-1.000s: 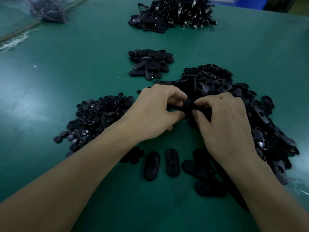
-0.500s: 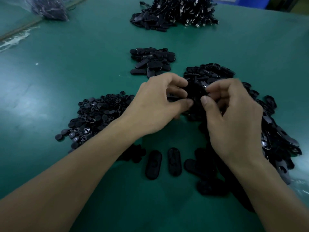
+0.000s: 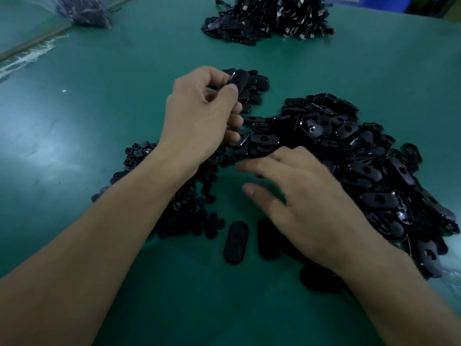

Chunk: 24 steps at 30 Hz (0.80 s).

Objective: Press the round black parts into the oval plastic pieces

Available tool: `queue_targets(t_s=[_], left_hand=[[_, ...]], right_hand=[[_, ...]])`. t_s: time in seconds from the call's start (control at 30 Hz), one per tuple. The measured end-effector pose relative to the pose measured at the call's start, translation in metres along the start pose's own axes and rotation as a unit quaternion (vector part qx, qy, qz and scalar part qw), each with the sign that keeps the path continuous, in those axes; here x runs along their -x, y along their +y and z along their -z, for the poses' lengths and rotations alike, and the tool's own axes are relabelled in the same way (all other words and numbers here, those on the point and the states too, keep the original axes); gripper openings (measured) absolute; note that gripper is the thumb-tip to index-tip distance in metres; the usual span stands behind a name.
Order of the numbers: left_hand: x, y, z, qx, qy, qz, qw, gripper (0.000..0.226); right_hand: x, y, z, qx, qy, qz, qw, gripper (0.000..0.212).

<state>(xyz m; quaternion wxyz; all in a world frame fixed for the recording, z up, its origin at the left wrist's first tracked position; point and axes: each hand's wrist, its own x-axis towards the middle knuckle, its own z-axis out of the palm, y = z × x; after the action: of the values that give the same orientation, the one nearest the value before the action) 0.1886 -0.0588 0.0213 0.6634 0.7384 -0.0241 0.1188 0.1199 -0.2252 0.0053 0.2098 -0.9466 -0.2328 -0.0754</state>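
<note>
Where the green table mat [image 3: 99, 121] runs back, a heap of cabled black parts [image 3: 269, 18] sits at the far edge and a plastic bag [image 3: 82, 8] lies far left. Left hand [image 3: 199, 116] pinches one oval piece [image 3: 240, 82] over the small stack [image 3: 258, 89]. Right hand [image 3: 306, 203], blurred, fingers spread and holding nothing, hovers beside the big oval pile [image 3: 361, 158]. Left forearm hides part of the round black parts [image 3: 184, 208]. One loose oval [image 3: 236, 242] lies on the mat.

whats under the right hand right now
Part of a dark oval piece pokes out from under the right hand, lying on the green table. Another dark shape shows below the wrist. Anything beneath the palm itself is covered.
</note>
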Motion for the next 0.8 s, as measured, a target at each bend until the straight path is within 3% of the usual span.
queue_targets(t_s=[0.1, 0.27, 0.43, 0.63, 0.8], left_hand=[[-0.001, -0.003, -0.001, -0.030, 0.024, -0.011, 0.999, 0.015], [0.000, -0.006, -0.004, -0.062, 0.029, -0.014, 0.998, 0.015], [0.002, -0.008, -0.006, -0.070, 0.028, -0.011, 0.997, 0.014], [0.003, -0.009, -0.007, -0.068, 0.014, -0.007, 0.998, 0.010], [0.006, -0.008, -0.008, -0.079, -0.013, -0.017, 0.997, 0.016]], right_hand=[[-0.003, -0.011, 0.000, 0.028, -0.099, 0.013, 0.995, 0.048], [-0.006, -0.015, -0.003, 0.073, -0.137, 0.016, 0.988, 0.054], [-0.006, -0.015, -0.003, 0.057, -0.116, 0.001, 0.992, 0.053], [-0.001, 0.002, 0.001, -0.025, -0.027, -0.039, 0.999, 0.016], [-0.001, 0.001, 0.004, 0.043, -0.040, -0.049, 0.997, 0.010]])
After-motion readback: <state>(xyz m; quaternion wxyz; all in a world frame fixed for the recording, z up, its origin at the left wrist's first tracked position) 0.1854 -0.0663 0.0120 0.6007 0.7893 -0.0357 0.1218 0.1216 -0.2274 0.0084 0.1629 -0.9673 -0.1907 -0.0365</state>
